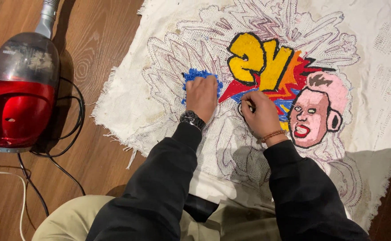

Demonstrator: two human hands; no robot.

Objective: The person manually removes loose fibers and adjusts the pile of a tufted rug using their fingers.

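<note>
On rug cloth (pixel 128 98): L hand (pixel 201 94), R hand (pixel 260 114).

Both arms wear black long sleeves, the left hand (pixel 201 96) has a dark metal wristwatch (pixel 192 119), the right hand (pixel 261 114) a brown beaded bracelet (pixel 272 135), and the legs wear khaki trousers (pixel 72 218).

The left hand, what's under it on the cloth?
Blue tufted yarn sticks out around the left hand, lying on the white cloth. The hand covers the rest of that patch, so its full shape is hidden.
</note>
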